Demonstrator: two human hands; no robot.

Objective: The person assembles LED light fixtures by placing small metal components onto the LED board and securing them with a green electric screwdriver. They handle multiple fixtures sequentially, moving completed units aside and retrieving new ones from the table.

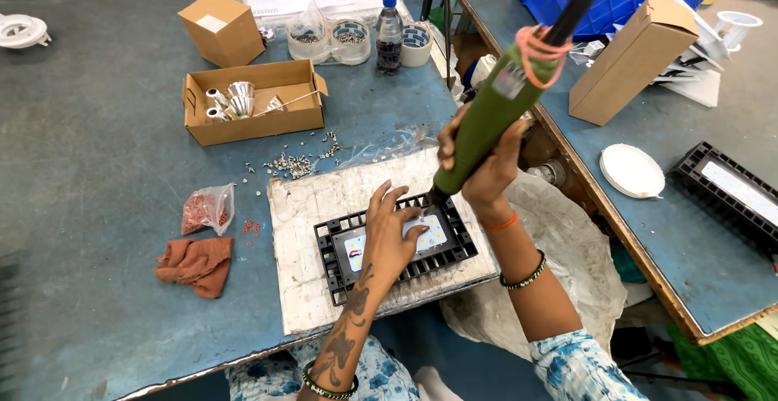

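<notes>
A black finned lamp housing (336, 265) with a white LED panel lies on a pale board (304, 214) at the table's near edge. My left hand (391, 235) presses flat on the housing, fingers spread. A green electric screwdriver (490, 121) stands tilted with its tip at the housing's far right corner, and my right hand (486, 170) is wrapped around its lower body. An orange rubber band circles the tool's upper end.
Loose screws (296, 162) lie scattered beyond the board. An open cardboard box (255, 113) holds metal parts. A bag of red pieces (207, 209) and a rust cloth (197, 263) lie left. Tubs, a bottle (389, 32), another lamp (733, 190) and a long box (632, 60) sit further off.
</notes>
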